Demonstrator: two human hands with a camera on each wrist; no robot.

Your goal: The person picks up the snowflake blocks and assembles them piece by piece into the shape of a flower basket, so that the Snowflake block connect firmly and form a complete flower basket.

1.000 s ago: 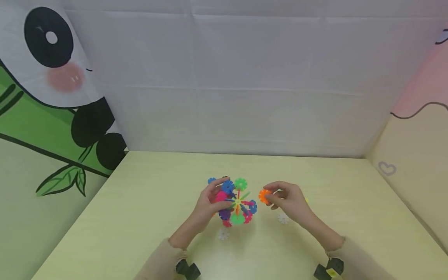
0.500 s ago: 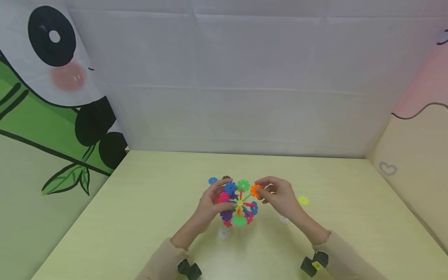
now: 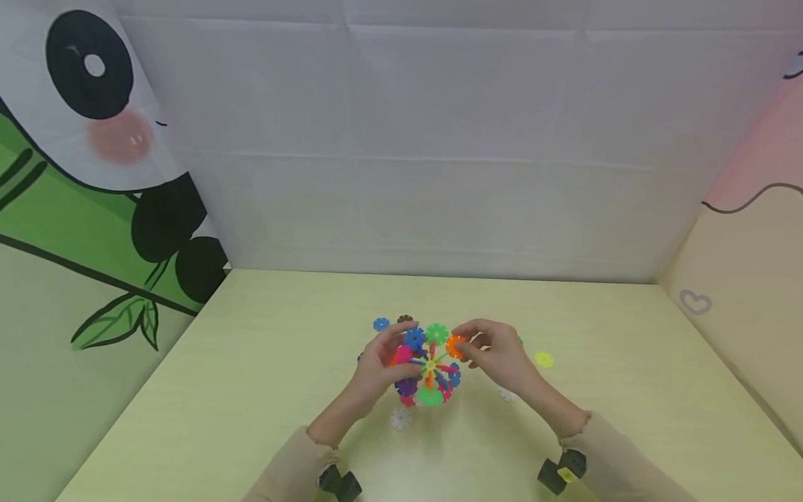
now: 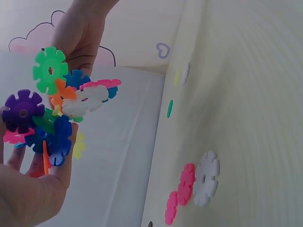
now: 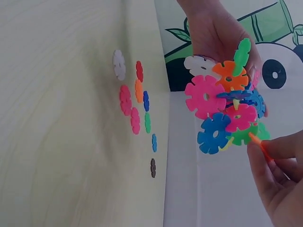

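My left hand point(image 3: 375, 366) grips a cluster of interlocked plastic snowflake discs point(image 3: 431, 366) above the table. Pink, blue, green, purple, orange and white discs stick out from it on all sides, as the left wrist view shows with its purple disc point(image 4: 22, 112). Between thumb and fingertips my right hand point(image 3: 498, 352) pinches an orange snowflake disc point(image 3: 454, 346) at the cluster's upper right. In the right wrist view this orange disc point(image 5: 261, 145) is edge-on beside a green disc point(image 5: 244, 135) of the cluster. Whether its slot is engaged I cannot tell.
Loose discs lie on the pale table point(image 3: 251, 418): a white one point(image 3: 401, 418) in front, a yellow one point(image 3: 544, 359) at right, a blue one point(image 3: 380, 324) behind. Several more point(image 5: 125, 100) show in the right wrist view. A printed cloth wall point(image 3: 439, 209) stands behind.
My right hand has moved left with the orange disc, from apart to right against the cluster's edge. The left hand has barely shifted and still holds the cluster.
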